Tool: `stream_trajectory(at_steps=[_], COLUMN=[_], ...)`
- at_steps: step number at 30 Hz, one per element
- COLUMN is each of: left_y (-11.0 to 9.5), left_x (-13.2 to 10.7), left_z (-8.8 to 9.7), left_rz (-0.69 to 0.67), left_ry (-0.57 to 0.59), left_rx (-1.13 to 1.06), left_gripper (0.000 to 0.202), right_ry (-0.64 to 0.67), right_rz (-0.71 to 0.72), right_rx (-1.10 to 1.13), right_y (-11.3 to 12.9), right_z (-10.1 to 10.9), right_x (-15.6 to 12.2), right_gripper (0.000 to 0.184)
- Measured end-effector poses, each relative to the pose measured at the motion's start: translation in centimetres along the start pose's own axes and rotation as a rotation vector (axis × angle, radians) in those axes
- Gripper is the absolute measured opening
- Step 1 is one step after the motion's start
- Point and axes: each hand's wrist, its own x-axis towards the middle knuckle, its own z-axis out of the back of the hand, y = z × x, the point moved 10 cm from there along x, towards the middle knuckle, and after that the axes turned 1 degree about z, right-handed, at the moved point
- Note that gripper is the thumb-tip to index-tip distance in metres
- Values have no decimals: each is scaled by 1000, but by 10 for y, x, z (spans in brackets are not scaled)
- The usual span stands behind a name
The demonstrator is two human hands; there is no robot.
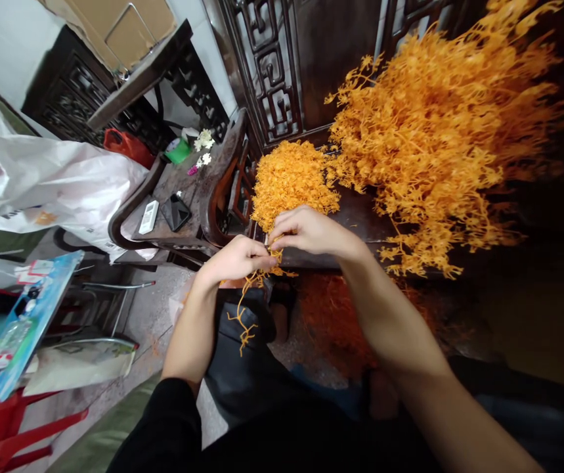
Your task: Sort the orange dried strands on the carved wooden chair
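My left hand [240, 258] is closed on an orange artificial flower stem [245, 322], whose bare, branching end hangs down over my dark trousers. Right beside it, my right hand [306, 230] pinches at the upper part of this stem, where small orange pieces show between the fingers. Exactly what the right fingertips grip is partly hidden. Just beyond my hands lies a heap of small orange blossoms [294, 177] on the dark wooden bench [355, 220]. A large bundle of orange branching stems [439, 125] rests on the bench to the right.
Left of the bench, a dark wooden side table [158, 187] bears a white remote [149, 217], a black object [176, 211], green tape [178, 150] and small flowers. A large white bag [65, 177] stands farther left. Red stool legs [20, 427] and a blue tray-like surface [40, 315] are at lower left.
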Motion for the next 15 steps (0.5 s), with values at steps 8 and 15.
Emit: stream_trajectory(at_steps=[8,15], left_y=[-14,-4], left_x=[-10,-7], left_z=[-12,10], left_rz=[-4,-7], left_ry=[95,-236], left_rx=[-143,-222], left_gripper=[33,34], right_ry=[-829,-820], right_rz=[-189,-469], right_rx=[-31,-264], right_y=[-68,-139], right_z=[65,82], right_x=[-37,-43], right_gripper=[18,29])
